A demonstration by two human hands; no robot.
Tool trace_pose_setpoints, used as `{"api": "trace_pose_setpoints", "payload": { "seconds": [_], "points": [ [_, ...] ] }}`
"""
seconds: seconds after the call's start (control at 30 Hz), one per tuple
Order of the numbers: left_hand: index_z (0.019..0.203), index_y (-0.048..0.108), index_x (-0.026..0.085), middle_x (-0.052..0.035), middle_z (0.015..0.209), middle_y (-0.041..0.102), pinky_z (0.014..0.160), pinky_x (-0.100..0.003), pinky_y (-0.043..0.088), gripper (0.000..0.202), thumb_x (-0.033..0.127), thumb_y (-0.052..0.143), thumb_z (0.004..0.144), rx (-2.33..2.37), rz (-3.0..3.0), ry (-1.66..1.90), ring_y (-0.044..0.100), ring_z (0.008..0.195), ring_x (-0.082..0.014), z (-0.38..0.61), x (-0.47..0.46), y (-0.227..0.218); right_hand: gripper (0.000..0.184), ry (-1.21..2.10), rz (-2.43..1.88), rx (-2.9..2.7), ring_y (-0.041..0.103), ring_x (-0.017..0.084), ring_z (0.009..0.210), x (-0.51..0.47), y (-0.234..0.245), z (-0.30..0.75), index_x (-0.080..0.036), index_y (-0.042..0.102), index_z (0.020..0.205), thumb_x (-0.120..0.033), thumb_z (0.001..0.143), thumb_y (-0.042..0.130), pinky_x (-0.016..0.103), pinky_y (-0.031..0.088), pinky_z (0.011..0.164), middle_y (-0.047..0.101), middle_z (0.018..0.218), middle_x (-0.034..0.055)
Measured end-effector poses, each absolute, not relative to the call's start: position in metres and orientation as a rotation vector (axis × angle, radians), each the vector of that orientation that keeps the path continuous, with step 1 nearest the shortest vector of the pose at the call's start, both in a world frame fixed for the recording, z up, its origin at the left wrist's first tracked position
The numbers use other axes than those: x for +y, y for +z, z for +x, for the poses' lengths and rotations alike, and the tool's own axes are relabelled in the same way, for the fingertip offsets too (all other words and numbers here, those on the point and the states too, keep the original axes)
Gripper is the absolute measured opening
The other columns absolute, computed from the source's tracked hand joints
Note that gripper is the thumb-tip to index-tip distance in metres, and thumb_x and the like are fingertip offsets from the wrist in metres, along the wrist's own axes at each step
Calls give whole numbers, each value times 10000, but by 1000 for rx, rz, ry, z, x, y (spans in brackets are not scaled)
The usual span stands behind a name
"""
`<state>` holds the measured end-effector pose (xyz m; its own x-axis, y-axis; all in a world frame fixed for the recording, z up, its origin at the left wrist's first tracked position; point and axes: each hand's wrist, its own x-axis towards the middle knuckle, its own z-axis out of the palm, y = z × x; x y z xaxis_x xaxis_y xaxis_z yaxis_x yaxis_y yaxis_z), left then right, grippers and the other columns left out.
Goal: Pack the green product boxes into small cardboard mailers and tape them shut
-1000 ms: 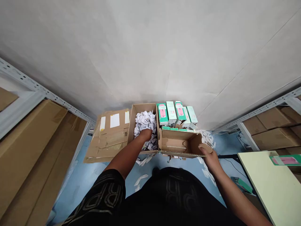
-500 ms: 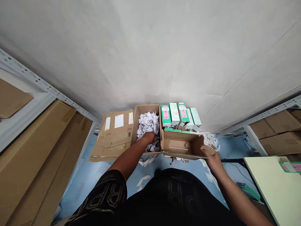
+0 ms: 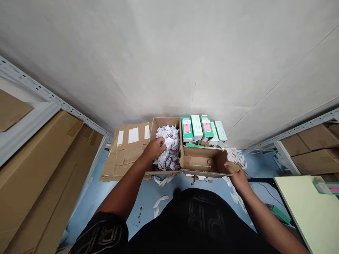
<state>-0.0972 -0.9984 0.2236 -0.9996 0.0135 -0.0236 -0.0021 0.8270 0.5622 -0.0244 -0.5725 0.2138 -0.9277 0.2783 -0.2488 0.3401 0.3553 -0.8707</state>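
On the blue floor by the wall stands an open cardboard box [image 3: 154, 132] filled with white folded paper slips [image 3: 171, 139]. My left hand [image 3: 156, 148] is inside it, fingers closed on a bunch of the slips. To its right lies a smaller, nearly bare cardboard box [image 3: 201, 163]. My right hand [image 3: 236, 173] grips that box's right flap. Behind the smaller box stand several green-and-white product cartons [image 3: 201, 127] against the wall.
Flattened cardboard [image 3: 128, 150] lies left of the boxes. Loose paper slips [image 3: 161, 203] litter the floor. Metal shelving with large cartons [image 3: 39, 165] flanks the left; more shelving [image 3: 304, 141] and a pale tabletop [image 3: 309, 208] stand right.
My left hand has moved from the near middle of the slip box to its left side and lifted a bunch of slips. My right hand has stayed on the flap.
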Motion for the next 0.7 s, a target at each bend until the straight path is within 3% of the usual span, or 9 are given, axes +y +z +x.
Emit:
{"api": "trace_pose_setpoints", "payload": {
  "seconds": [0.1, 0.23, 0.4, 0.47, 0.57, 0.7],
  "points": [
    [835, 561, 219, 54, 691, 564, 631, -233, 400, 91, 304, 572, 808, 2956, 36, 1303, 529, 662, -136, -83, -996, 250, 358, -1638, 573, 2542, 723, 285, 913, -576, 214, -28, -219, 792, 915, -523, 752, 698, 398, 554, 829, 803, 927, 34],
    [857, 594, 210, 35, 735, 629, 636, -237, 434, 174, 384, 594, 850, 2947, 109, 1523, 562, 665, -136, -62, -972, 279, 348, -1643, 593, 2539, 723, 284, 914, -580, 218, -32, -215, 792, 917, -504, 746, 702, 383, 558, 813, 803, 943, 43],
    [954, 699, 234, -64, 1029, 760, 861, -351, 525, 163, 323, 579, 889, 2762, 670, 1392, 692, 952, -239, -51, -930, 290, 350, -1657, 639, 2538, 725, 297, 936, -586, 226, -34, -216, 796, 939, -484, 729, 718, 400, 564, 833, 806, 958, 46],
    [1067, 720, 259, -70, 1133, 759, 955, -400, 518, 247, 250, 543, 895, 2631, 850, 1293, 690, 1061, -264, -54, -918, 287, 351, -1657, 662, 2525, 727, 298, 927, -587, 227, -35, -217, 796, 952, -476, 729, 717, 398, 567, 817, 806, 947, 49],
    [1208, 706, 293, -61, 1204, 745, 982, -415, 521, 402, 169, 505, 883, 2503, 1007, 1186, 692, 1107, -268, -60, -910, 279, 355, -1666, 670, 2505, 727, 299, 935, -586, 225, -35, -221, 795, 960, -476, 723, 723, 399, 564, 829, 805, 948, 46],
    [1203, 702, 287, -66, 1293, 703, 1077, -434, 485, 374, 165, 523, 899, 2548, 1022, 1288, 638, 1228, -270, -61, -914, 269, 356, -1686, 639, 2507, 724, 296, 948, -582, 218, -35, -224, 791, 955, -492, 730, 727, 406, 551, 859, 803, 966, 42]
  ]
}}
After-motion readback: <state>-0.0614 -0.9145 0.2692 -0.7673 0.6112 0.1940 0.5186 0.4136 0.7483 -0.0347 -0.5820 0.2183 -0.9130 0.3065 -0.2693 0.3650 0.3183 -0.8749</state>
